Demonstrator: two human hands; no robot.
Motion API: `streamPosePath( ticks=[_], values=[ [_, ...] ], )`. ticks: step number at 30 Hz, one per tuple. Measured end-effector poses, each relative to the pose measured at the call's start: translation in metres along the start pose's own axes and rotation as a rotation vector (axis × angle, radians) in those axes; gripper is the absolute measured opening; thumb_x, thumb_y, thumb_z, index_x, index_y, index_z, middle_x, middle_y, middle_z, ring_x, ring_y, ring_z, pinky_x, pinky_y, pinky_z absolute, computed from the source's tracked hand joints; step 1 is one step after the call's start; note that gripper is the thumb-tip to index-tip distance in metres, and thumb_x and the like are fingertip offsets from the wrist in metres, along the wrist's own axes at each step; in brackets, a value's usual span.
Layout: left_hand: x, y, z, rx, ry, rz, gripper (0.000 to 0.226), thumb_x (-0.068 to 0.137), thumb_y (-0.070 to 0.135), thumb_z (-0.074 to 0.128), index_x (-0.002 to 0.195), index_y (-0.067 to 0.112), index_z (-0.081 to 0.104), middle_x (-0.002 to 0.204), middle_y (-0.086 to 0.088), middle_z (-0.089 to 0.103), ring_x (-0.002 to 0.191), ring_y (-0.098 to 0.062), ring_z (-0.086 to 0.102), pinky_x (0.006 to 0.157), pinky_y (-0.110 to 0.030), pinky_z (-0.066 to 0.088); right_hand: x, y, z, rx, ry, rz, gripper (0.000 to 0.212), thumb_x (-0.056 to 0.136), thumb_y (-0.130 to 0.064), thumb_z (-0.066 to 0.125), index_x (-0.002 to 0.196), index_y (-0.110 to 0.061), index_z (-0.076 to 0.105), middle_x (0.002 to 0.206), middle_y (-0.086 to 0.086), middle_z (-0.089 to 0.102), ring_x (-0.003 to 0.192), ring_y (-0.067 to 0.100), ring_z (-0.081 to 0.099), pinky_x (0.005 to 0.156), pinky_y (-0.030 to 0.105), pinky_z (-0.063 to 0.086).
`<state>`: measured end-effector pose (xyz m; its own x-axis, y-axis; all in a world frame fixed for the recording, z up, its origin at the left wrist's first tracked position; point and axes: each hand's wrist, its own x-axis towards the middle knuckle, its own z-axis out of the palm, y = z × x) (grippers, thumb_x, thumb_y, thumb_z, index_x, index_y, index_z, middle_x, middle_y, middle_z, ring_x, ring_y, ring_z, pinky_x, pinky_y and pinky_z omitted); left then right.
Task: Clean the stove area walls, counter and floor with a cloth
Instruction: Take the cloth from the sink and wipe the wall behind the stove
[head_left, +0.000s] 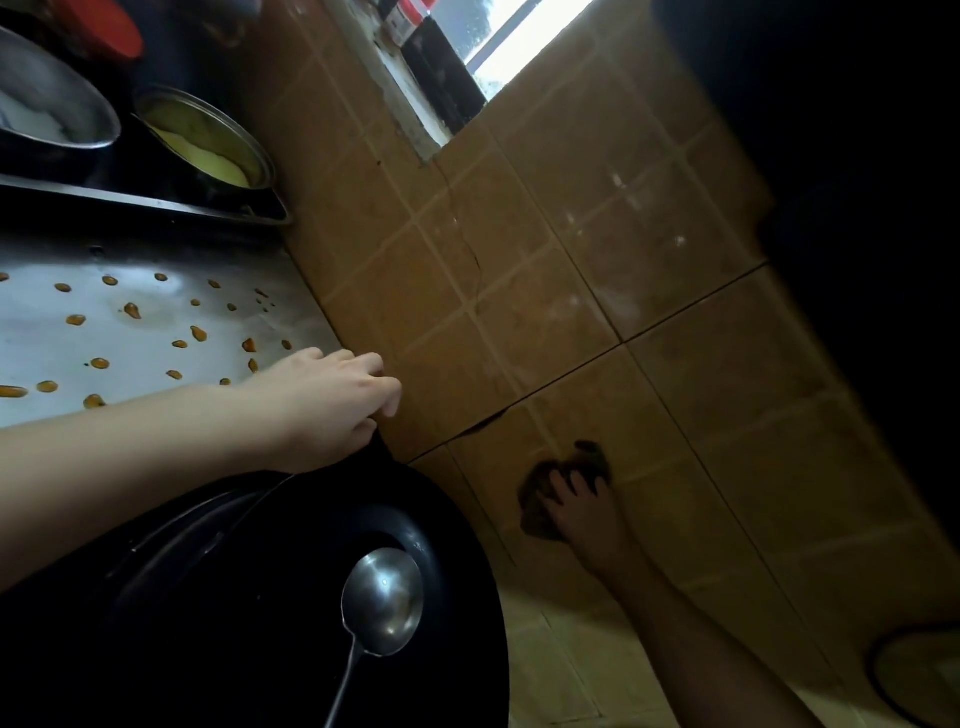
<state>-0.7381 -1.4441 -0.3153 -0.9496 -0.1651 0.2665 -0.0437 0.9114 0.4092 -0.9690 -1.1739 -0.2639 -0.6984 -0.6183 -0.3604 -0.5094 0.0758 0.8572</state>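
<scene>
The view is tilted. A brown tiled wall (545, 270) runs down the middle. My right hand (582, 512) presses a dark cloth (540, 499) flat against the low part of this wall, near the floor, fingers spread over it. My left hand (337, 402) rests on the edge of the steel counter (104, 332) where it meets the wall, fingers curled over the edge next to the black wok (260, 597). Orange drops are scattered over the counter.
A steel ladle (382, 597) lies in the wok. Two metal pots (208, 137) sit on the stove at upper left. A window (498, 36) opens above the tiles. Pale floor tiles (571, 675) show at the bottom, with a round dark-rimmed object (914, 670) at lower right.
</scene>
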Motion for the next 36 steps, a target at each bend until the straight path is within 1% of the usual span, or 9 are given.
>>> streamPosePath(
  ticks=[3,6,9,11,13,19,27,31,36],
  values=[
    [-0.006,0.004,0.001,0.012,0.02,0.0,0.024,0.096,0.036,0.036,0.12,0.036,0.039,0.126,0.007,0.04,0.115,-0.014,0.044,0.096,-0.031,0.038,0.008,0.003,-0.006,-0.079,0.015,-0.057,0.054,0.091,-0.016,0.054,0.142,-0.016,0.036,0.151,0.017,0.023,0.136,0.035,0.028,0.101,0.049,0.034],
    [-0.013,0.002,0.003,0.032,0.031,-0.027,0.023,0.096,0.035,0.036,0.119,0.036,0.04,0.125,0.007,0.041,0.115,-0.014,0.044,0.096,-0.031,0.037,0.027,0.003,-0.039,-0.092,0.152,0.077,0.062,0.067,-0.025,0.081,0.124,-0.018,0.059,0.13,0.018,0.052,0.111,0.033,0.054,0.081,0.045,0.049],
    [-0.023,-0.004,0.004,0.046,0.015,-0.047,0.023,0.097,0.035,0.038,0.119,0.035,0.04,0.125,0.007,0.041,0.115,-0.014,0.044,0.094,-0.029,0.037,0.046,0.004,-0.066,-0.041,0.309,0.173,0.055,0.084,-0.021,0.065,0.135,-0.016,0.045,0.135,0.015,0.044,0.118,0.031,0.047,0.088,0.043,0.045],
    [-0.031,-0.005,0.004,0.053,-0.001,-0.035,0.024,0.096,0.036,0.038,0.12,0.035,0.039,0.125,0.007,0.04,0.114,-0.013,0.044,0.093,-0.028,0.038,0.049,0.001,-0.084,-0.012,0.353,0.239,0.049,0.078,-0.021,0.071,0.124,-0.017,0.056,0.122,0.011,0.055,0.105,0.027,0.056,0.076,0.04,0.051],
    [-0.037,-0.002,0.004,0.052,-0.011,-0.041,0.024,0.097,0.036,0.037,0.12,0.035,0.039,0.124,0.008,0.041,0.112,-0.012,0.043,0.091,-0.026,0.036,0.048,0.0,-0.082,-0.017,0.326,0.247,0.041,0.076,-0.02,0.072,0.116,-0.016,0.061,0.114,0.01,0.06,0.099,0.026,0.058,0.071,0.039,0.053],
    [-0.048,0.007,0.005,0.05,-0.021,-0.062,0.021,0.097,0.035,0.036,0.118,0.035,0.04,0.12,0.008,0.041,0.107,-0.012,0.044,0.082,-0.025,0.03,0.02,-0.003,-0.027,0.097,0.197,0.152,0.047,0.095,-0.012,0.043,0.141,-0.012,0.031,0.146,0.013,0.027,0.131,0.033,0.031,0.091,0.044,0.044],
    [-0.054,0.033,-0.008,0.037,0.002,-0.027,0.024,0.096,0.036,0.036,0.119,0.038,0.04,0.123,0.012,0.04,0.109,-0.009,0.045,0.088,-0.023,0.034,-0.072,-0.013,0.056,0.166,-0.175,0.062,0.045,0.096,-0.008,0.043,0.14,-0.014,0.035,0.154,0.01,0.012,0.14,0.034,0.016,0.096,0.041,0.046],
    [-0.051,0.048,-0.022,0.024,0.056,-0.063,0.026,0.096,0.033,0.038,0.121,0.035,0.043,0.124,0.009,0.042,0.115,-0.013,0.045,0.082,-0.024,0.031,-0.096,-0.008,0.053,0.183,-0.139,0.172,0.052,0.09,-0.005,0.052,0.139,-0.015,0.035,0.152,0.013,0.017,0.137,0.034,0.021,0.092,0.039,0.049],
    [-0.056,0.079,-0.039,0.054,0.041,-0.018,0.026,0.096,0.035,0.038,0.121,0.035,0.043,0.124,0.007,0.042,0.116,-0.014,0.045,0.093,-0.03,0.037,-0.117,0.007,0.026,0.228,-0.014,0.203,0.056,0.089,-0.006,0.054,0.14,-0.015,0.032,0.15,0.013,0.019,0.134,0.035,0.025,0.09,0.041,0.047]
  ],
)
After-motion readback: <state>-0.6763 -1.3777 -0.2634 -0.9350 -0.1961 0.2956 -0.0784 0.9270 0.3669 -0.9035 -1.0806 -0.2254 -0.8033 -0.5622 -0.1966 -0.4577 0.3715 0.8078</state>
